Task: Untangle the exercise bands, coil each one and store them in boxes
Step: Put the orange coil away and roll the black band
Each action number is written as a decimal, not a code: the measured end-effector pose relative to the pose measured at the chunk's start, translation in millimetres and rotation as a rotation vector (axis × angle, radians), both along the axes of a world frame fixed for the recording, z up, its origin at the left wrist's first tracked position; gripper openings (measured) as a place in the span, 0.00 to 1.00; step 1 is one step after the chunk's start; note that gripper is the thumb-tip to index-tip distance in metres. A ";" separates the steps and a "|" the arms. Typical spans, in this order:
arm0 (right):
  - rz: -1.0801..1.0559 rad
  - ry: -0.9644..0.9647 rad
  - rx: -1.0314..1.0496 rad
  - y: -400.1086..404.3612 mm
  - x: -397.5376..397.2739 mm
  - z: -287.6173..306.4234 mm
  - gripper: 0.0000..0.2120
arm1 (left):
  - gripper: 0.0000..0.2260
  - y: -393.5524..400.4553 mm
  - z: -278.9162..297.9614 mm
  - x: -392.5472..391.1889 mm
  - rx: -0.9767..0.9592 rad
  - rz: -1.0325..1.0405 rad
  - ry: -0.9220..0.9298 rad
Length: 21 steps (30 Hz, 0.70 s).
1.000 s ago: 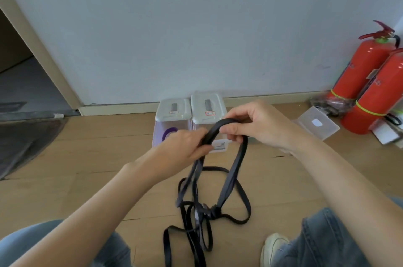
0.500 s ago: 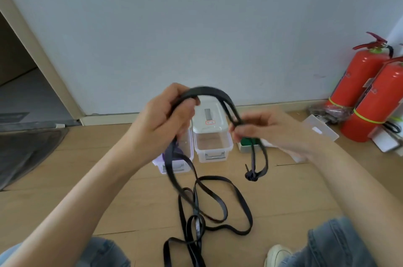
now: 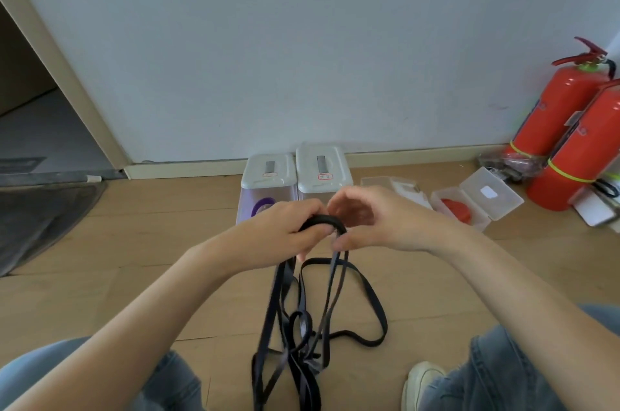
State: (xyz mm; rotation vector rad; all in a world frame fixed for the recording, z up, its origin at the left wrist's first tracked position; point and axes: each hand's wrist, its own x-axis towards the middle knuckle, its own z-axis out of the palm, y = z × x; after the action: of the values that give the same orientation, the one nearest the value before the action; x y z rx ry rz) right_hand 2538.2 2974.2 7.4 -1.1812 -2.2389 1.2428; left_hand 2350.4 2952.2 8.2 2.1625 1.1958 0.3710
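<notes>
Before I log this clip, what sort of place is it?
Probably an indoor room corner or utility space: wood-look floor meeting a plain wall, two red fire extinguishers beside it, and a doorway at left.

Soft, even daylight fills the scene, bright on the pale wall with no hard glare. Shadows are faint, the doorway at 9 o'clock falling dark. The fire extinguishers at 3 o'clock carry mild highlights. Wide-angle distortion bends the door frame and stretches the forearms toward the lower corners. The black exercise band shows slight motion blur.
</notes>
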 end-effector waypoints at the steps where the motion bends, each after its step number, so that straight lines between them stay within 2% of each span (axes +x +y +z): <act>1: 0.000 -0.030 0.037 -1.3 -3.1 -1.4 0.13 | 0.06 0.4 0.2 -0.5 0.002 0.006 -0.022; 4: -0.021 -0.045 0.071 0.3 0.6 5.0 0.09 | 0.06 1.8 2.2 -2.2 0.021 0.003 -0.057; 8: -0.024 -0.135 0.090 3.9 12.3 10.8 0.05 | 0.03 3.9 -1.7 -0.9 0.093 -0.044 0.087; 10: -0.002 -0.182 0.093 3.1 10.0 7.2 0.06 | 0.03 3.8 -2.0 -0.5 0.102 -0.034 0.041; 13: -0.042 -0.038 0.084 -1.0 3.3 3.8 0.07 | 0.04 3.3 1.9 -1.8 0.097 0.004 -0.131; 16: -0.121 0.096 0.148 -0.8 3.1 8.8 0.04 | 0.07 4.4 0.4 1.5 0.106 0.057 -0.235; 21: -0.249 0.286 0.187 3.3 14.8 19.9 0.06 | 0.02 9.3 -17.3 7.9 0.092 0.110 -0.083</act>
State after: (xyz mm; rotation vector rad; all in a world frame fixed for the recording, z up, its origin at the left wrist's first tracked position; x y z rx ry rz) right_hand 2553.0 2977.6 27.3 -1.0937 -1.8891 1.0095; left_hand 2358.3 2961.5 -9.1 2.1421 1.2767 0.5677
